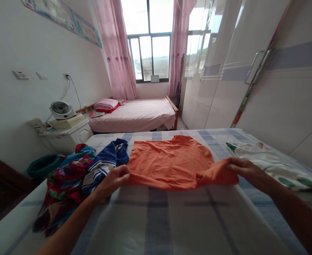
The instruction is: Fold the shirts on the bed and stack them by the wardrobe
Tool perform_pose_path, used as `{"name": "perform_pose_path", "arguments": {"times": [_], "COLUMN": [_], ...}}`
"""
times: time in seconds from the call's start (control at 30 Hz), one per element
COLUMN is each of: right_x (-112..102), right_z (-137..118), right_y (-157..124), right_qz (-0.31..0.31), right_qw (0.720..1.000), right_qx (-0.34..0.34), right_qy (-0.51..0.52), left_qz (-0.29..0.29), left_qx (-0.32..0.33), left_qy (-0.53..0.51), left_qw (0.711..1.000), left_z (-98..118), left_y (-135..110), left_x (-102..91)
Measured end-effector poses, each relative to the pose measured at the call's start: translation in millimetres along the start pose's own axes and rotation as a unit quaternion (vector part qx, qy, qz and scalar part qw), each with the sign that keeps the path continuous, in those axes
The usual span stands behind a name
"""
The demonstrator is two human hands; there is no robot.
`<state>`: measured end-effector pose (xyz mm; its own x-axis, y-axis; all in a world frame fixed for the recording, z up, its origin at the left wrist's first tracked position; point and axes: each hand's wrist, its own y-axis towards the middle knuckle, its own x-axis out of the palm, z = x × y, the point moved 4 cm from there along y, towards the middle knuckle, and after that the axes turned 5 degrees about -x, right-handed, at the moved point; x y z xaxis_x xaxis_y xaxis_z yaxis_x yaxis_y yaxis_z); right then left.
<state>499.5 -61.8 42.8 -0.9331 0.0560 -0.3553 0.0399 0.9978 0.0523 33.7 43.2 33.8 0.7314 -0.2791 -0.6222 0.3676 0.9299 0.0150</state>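
An orange T-shirt lies spread across the bed in front of me, its near edge lifted a little off the sheet. My left hand is closed on the shirt's near left corner. At the other end, my right hand pinches the sleeve and stretches it out to the right. Close by my left hand sits a crumpled blue garment with white stripes. Beyond it is a red flowered cloth. To the right of my right hand lies a white garment with green patches.
The bed has a blue-and-white checked sheet. A second bed with pink bedding stands under the window. A fan rests on a white cabinet at the left, near a teal basin. Glossy wardrobe doors line the right side.
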Motion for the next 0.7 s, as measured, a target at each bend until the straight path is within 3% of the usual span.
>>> {"name": "perform_pose_path", "arguments": {"times": [0.1, 0.2, 0.4, 0.5, 0.6, 0.7], "right_x": [-4, -6, -4, 6, 8, 0], "right_z": [5, 26, 52, 47, 29, 10], "right_y": [35, 47, 13, 6, 9, 6], "right_qz": [0.100, 0.138, 0.155, 0.153, 0.198, 0.239], "right_qw": [0.995, 0.989, 0.978, 0.984, 0.977, 0.967], "right_qx": [-0.003, 0.039, 0.031, 0.015, -0.016, -0.042], "right_qy": [0.030, -0.018, -0.136, -0.094, -0.081, -0.076], "left_qz": [0.091, 0.130, 0.080, 0.127, 0.203, 0.216], "left_qx": [-0.112, -0.160, -0.129, -0.113, -0.101, -0.091], "left_qy": [-0.150, -0.202, -0.242, -0.215, -0.209, -0.241], "left_qw": [0.978, 0.958, 0.958, 0.962, 0.951, 0.942], "left_z": [-17, -35, -44, -36, -22, -9], "left_y": [34, 46, 26, 24, 27, 27], "left_x": [0.2, 4.9, 16.7, 18.2, 13.3, 4.8]}}
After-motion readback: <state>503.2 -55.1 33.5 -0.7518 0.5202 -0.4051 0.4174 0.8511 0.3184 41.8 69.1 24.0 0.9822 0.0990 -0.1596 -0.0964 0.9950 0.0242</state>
